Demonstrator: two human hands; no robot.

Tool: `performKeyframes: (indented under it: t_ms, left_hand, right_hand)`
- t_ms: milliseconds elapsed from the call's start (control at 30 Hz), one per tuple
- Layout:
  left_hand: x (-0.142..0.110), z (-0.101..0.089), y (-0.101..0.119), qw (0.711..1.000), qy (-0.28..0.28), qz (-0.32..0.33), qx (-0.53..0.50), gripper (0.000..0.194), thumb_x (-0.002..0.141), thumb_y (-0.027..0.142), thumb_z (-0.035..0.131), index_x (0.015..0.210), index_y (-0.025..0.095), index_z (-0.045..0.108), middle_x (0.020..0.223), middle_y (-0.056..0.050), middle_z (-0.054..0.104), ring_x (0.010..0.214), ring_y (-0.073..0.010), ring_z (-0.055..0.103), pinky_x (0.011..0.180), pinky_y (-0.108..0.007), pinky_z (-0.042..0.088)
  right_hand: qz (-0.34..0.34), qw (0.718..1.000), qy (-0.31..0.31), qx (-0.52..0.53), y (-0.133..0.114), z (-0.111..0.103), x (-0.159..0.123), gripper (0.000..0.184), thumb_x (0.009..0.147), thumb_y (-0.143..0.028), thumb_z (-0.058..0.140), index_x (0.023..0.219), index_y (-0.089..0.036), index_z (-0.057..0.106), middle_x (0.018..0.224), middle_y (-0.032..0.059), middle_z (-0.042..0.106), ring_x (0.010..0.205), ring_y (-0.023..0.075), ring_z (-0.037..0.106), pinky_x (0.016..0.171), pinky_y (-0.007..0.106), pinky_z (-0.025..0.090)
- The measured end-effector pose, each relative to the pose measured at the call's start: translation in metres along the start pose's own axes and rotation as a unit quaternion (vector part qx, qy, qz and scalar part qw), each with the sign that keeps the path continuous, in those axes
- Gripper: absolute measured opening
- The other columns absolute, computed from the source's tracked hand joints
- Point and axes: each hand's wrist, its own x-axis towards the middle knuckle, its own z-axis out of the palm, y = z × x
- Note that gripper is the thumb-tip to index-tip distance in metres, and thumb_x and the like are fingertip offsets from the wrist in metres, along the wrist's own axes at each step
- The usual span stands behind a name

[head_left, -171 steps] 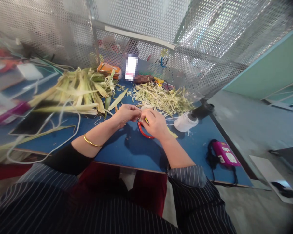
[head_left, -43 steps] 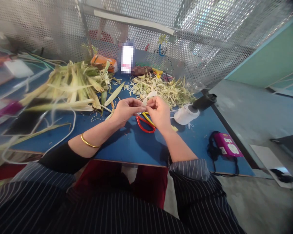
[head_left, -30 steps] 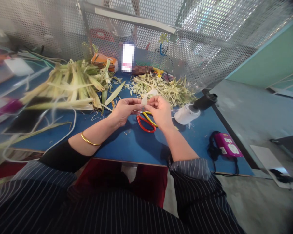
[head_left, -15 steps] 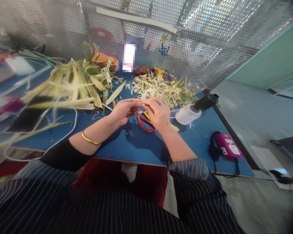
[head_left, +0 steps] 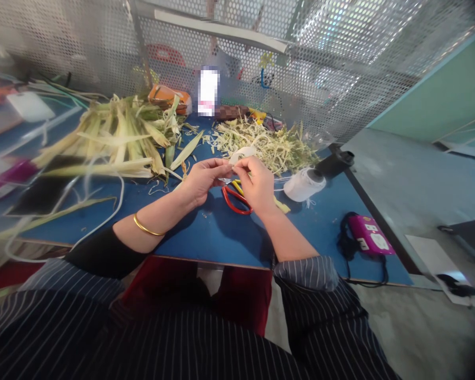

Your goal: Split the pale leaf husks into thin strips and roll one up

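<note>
Over the blue table [head_left: 214, 237], my left hand [head_left: 201, 182] and my right hand [head_left: 257, 184] meet fingertip to fingertip. Both pinch a pale strip of corn husk [head_left: 243, 152], which curls up in a loop above the fingers. My fingers partly hide the strip's lower end. Just below lie scissors with red handles [head_left: 237, 203], half covered by my right hand, beside something yellow [head_left: 237, 186]. A cone of white thread [head_left: 303, 184] lies to the right, its thread running toward my right hand's wrist area.
Corn husks [head_left: 119, 129] are heaped on the left, and shredded husk [head_left: 269, 142] is piled at the back. A blurred-out bright phone-like screen [head_left: 208, 92] stands by the perforated metal screen [head_left: 237, 31]. A purple power box [head_left: 370, 234] with black cable sits near the right edge.
The husk strip has curled over further to the right above my fingers. My right hand's fingers have shifted slightly; both hands stay together in the same place.
</note>
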Motion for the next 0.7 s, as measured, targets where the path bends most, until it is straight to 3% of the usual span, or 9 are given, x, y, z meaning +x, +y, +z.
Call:
performKeyframes:
  t_ms: [300,533,700]
  left_hand:
    - [-0.0006,0.0023,-0.0024,0.995,0.028,0.065,0.064,0.019,0.068,0.029,0.075,0.078,0.014,0.069,0.073,-0.004,0.069,0.069,-0.0117,0.065,0.057,-0.020,0.045]
    - [-0.0005,0.0047,-0.0009,0.988,0.041,0.101,0.110,0.017,0.062,0.022,0.076,0.073,0.013,0.068,0.067,-0.001,0.066,0.060,-0.0098,0.060,0.055,-0.021,0.047]
    - [0.0009,0.0040,0.0012,0.994,0.049,0.059,0.076,0.015,0.063,0.019,0.074,0.074,0.012,0.068,0.066,-0.001,0.065,0.057,-0.0085,0.059,0.052,-0.020,0.045]
  right_hand:
    - [0.107,0.987,0.019,0.122,0.0064,0.0047,0.0017,0.006,0.081,-0.024,0.060,0.081,-0.022,0.055,0.077,-0.0014,0.065,0.069,0.0138,0.062,0.071,0.032,0.049]
    - [0.116,0.989,0.017,0.090,0.0014,0.0003,0.0029,0.010,0.076,-0.013,0.058,0.080,-0.021,0.055,0.074,-0.0043,0.061,0.061,0.0090,0.054,0.061,0.025,0.043]
    - [0.084,0.992,0.010,0.092,0.0015,-0.0011,0.0035,0.008,0.079,-0.013,0.057,0.081,-0.021,0.056,0.075,-0.0032,0.062,0.065,0.0103,0.056,0.064,0.026,0.045]
